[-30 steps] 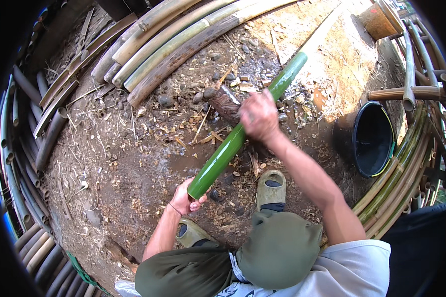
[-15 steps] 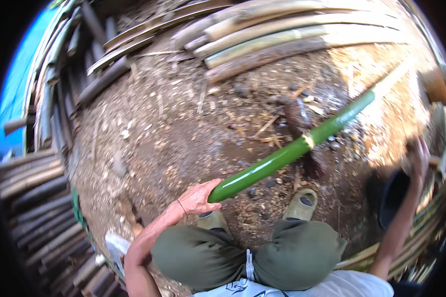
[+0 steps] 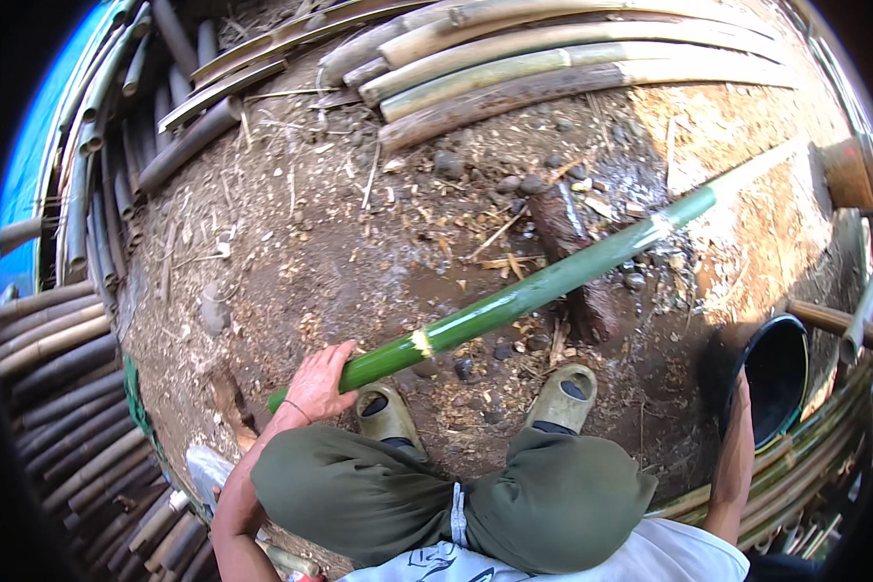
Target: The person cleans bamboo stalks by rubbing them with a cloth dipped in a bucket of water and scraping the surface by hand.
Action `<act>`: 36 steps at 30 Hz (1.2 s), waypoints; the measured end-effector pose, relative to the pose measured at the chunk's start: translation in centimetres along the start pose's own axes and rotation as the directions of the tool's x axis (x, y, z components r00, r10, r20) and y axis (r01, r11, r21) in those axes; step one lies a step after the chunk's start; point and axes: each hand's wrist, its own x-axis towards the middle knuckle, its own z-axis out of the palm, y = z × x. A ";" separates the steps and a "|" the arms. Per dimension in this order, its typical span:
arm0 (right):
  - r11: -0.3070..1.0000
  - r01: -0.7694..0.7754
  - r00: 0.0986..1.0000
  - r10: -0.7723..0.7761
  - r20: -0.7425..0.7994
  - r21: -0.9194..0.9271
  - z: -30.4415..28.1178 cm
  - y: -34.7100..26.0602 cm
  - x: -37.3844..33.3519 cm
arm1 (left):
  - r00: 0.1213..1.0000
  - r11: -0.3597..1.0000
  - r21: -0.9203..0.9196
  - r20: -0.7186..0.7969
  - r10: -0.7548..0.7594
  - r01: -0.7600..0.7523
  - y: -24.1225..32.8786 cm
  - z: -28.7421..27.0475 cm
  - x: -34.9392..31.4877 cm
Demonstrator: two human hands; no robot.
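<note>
My left hand wraps the near end of the green bamboo pole at lower centre-left — the pole runs diagonally to the upper right, over a short dark log. My right hand reaches into the black bucket at right — its grip I cannot tell.

Bamboo pole lies across log, bucket right.
</note>
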 end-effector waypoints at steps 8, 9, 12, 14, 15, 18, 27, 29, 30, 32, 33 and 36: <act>0.455 0.601 0.739 -0.629 -0.240 0.658 4.7 -7.7 -12.1 | 0.995 0.993 -0.068 0.011 0.103 -0.102 8.5 0.4 9.1; 0.367 0.621 0.687 -0.680 -0.255 0.693 6.9 -10.1 -13.7 | 0.996 0.994 -0.063 0.011 0.092 -0.091 8.5 0.5 8.8; 0.390 0.588 0.679 -0.715 -0.170 0.709 13.0 -16.6 -13.9 | 0.998 0.996 -0.064 -0.001 0.060 -0.060 8.4 0.5 8.4; 0.353 0.477 0.675 -0.734 -0.078 0.805 15.8 -19.5 -11.3 | 0.997 0.994 -0.078 -0.006 0.075 -0.075 8.7 0.3 8.6; 0.358 0.425 0.691 -0.721 -0.042 0.831 17.6 -21.2 -10.1 | 0.997 0.993 -0.084 -0.006 0.082 -0.082 8.7 0.2 8.6; 0.306 0.419 0.756 -0.639 -0.142 0.855 22.4 -24.4 -5.4 | 0.998 0.995 -0.074 -0.001 0.059 -0.059 8.6 -0.1 8.4; 0.011 0.675 -0.012 -1.000 -0.025 -0.738 31.2 -23.0 1.2 | 0.996 0.991 -0.102 -0.010 0.085 -0.086 8.4 0.3 8.6; -0.013 0.825 0.045 -0.995 0.089 -0.564 36.2 -21.9 -1.0 | 0.996 0.991 -0.100 0.000 0.087 -0.086 8.1 0.2 8.8; -0.142 0.786 -0.079 -0.988 0.130 -0.601 40.3 -20.2 -2.2 | 0.996 0.992 -0.098 0.003 0.085 -0.084 8.0 0.2 8.8; -0.206 0.876 -0.157 -0.977 0.147 -0.436 49.0 -16.4 -8.2 | 0.997 0.993 -0.096 0.001 0.074 -0.074 8.0 0.3 8.9; -0.173 0.936 -0.121 -0.976 0.182 -0.305 52.3 -14.9 -11.0 | 0.995 0.986 -0.134 -0.023 0.096 -0.098 7.8 0.7 9.0; -0.273 0.926 -0.216 -0.949 0.228 -0.262 54.3 -14.0 -11.6 | 0.992 0.979 -0.160 -0.023 0.125 -0.127 7.4 0.4 9.7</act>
